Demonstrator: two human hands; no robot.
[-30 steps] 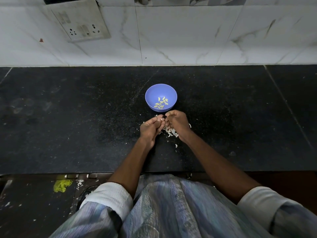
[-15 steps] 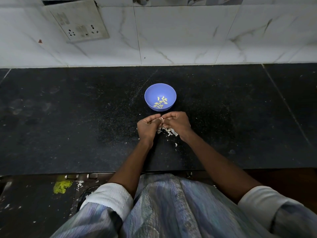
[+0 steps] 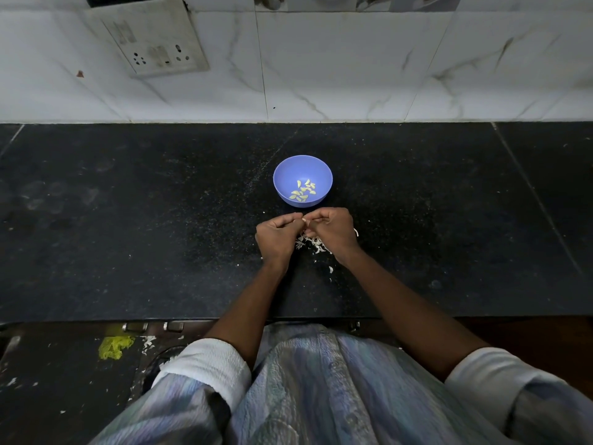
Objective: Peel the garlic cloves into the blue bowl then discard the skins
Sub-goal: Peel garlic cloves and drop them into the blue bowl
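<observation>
Papery skins (image 3: 313, 244) could be flicked toward 12 o'clock into the blue bowl (image 3: 324, 175) while a clove (image 3: 305, 220) is pinched between left hand (image 3: 276, 236) and right hand (image 3: 333, 231).

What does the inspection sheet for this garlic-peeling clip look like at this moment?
Surface: dark speckled stone counter, dusty, with faint ring marks at left.
Job's things: round blue plastic bowl upright, holding several peeled pale garlic cloves; one small pale clove pinched between both hands, just in front of the bowl.
Clutter: white papery garlic skins heaped under the hands, a few scraps nearer the counter edge.
Grip: left hand and right hand both curled, fingertips meeting on the clove.
Cables: nothing seen.
Surroundings: white marble-pattern wall tiles, grimy white switch-and-socket plate, yellow mesh scrap on the floor.
</observation>
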